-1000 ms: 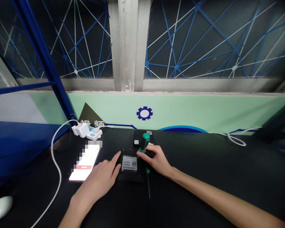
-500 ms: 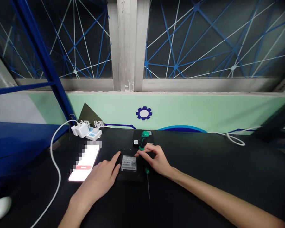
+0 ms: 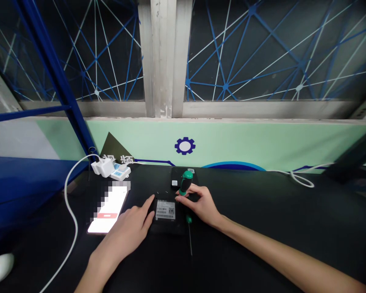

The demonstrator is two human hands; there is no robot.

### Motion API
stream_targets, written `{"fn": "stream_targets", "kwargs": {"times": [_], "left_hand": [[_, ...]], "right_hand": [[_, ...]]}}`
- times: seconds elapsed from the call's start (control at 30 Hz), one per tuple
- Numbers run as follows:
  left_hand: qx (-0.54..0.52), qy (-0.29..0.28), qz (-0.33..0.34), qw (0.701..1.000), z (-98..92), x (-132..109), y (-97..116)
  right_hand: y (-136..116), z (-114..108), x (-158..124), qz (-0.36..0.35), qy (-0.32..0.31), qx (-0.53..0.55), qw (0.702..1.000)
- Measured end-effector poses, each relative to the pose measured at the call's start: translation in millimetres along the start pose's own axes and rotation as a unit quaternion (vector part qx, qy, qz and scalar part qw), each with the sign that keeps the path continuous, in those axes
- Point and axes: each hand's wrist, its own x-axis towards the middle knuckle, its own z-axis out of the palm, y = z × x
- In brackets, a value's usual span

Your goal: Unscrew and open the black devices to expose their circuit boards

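Note:
A flat black device (image 3: 165, 210) with a white printed label lies on the black table. My left hand (image 3: 134, 223) rests along its left side, fingers apart, the fingertips touching its edge. A green and black screwdriver (image 3: 186, 182) stands upright, slightly tilted, over the device's upper right corner. My right hand (image 3: 200, 204) pinches the lower part of its handle; the tip is hidden. Just below that hand lies a second screwdriver (image 3: 188, 219) with a green handle, its thin shaft pointing toward me. Small screws lie beyond the device's upper edge.
Another black box (image 3: 175, 183) lies behind the screwdriver. A lit phone (image 3: 110, 209) is at the left, near a white power strip (image 3: 120, 172) with plugs and a white cable (image 3: 67, 191). A white object (image 3: 1, 268) sits at the lower left.
The top of the held screwdriver has tilted slightly to the right, and the fingers of my right hand have shifted a little on it. My left hand looks unmoved.

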Motion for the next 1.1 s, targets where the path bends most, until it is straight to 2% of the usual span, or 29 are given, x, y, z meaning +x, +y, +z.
{"fn": "stream_targets", "kwargs": {"times": [0.27, 0.7, 0.97, 1.1], "left_hand": [[0.003, 0.008, 0.008, 1.000, 2.4, 0.9, -3.6], [-0.005, 0.007, 0.007, 1.000, 0.4, -0.6, -0.8], [-0.006, 0.006, 0.006, 1.000, 0.6, -0.4, -1.8], [-0.005, 0.005, 0.012, 1.000, 1.0, 0.1, -2.7]], "right_hand": [[-4.2, -0.4, -1.0, -0.002, -0.011, 0.007, 1.000], [-6.8, -3.0, -2.6, -0.072, -0.024, -0.030, 0.997], [4.4, 0.6, -2.2, 0.005, 0.021, -0.004, 1.000], [0.8, 0.6, -1.6, 0.005, 0.024, 0.015, 1.000]]}}
